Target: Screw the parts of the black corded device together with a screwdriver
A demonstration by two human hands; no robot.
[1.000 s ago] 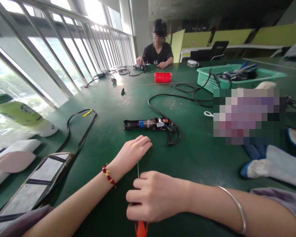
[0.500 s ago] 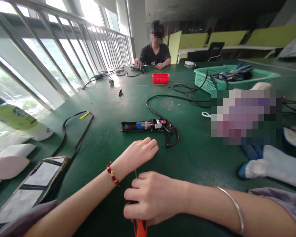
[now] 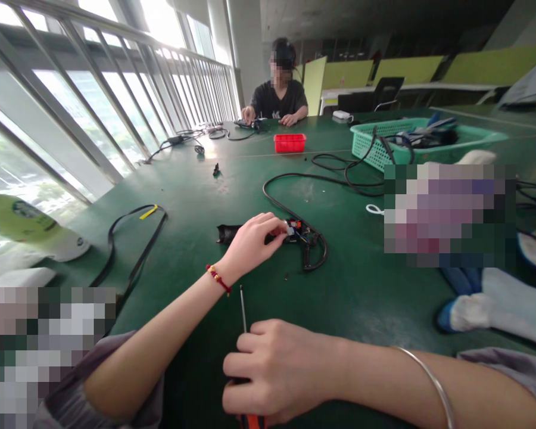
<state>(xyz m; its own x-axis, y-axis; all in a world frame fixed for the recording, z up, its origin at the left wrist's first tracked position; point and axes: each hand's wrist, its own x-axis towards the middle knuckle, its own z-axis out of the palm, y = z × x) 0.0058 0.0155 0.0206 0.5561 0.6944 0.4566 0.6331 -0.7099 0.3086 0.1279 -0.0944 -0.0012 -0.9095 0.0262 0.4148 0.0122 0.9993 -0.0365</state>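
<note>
On the table lies a black tube-shaped electrical device (image 3: pixel 227 233), its inner parts, coloured wires and cord exposed at the right end. My left hand (image 3: pixel 259 235), wearing a red-and-gold bracelet, reaches over its middle. Thumb and forefinger close on a small grey-white part (image 3: pixel 290 229) of the device. The hand hides much of the tube. Nearer to me, my right hand (image 3: pixel 272 369) is wrapped round a screwdriver (image 3: pixel 243 310) with an orange and black handle. Its thin metal shaft points away, the tip beside my left wrist and apart from the device.
A tiny dark piece (image 3: pixel 286 277) lies before the device. Farther back are a red bin (image 3: pixel 290 143), a small black piece (image 3: pixel 216 170) and a green basket (image 3: pixel 370 146) with cables. A black strap (image 3: pixel 111 238) lies left, white-and-blue gloves (image 3: pixel 469 308) right. Another person (image 3: pixel 279 98) sits opposite.
My left hand has moved forward onto the device and its fingers have closed on the small grey-white part. My right hand keeps the screwdriver in nearly the same place.
</note>
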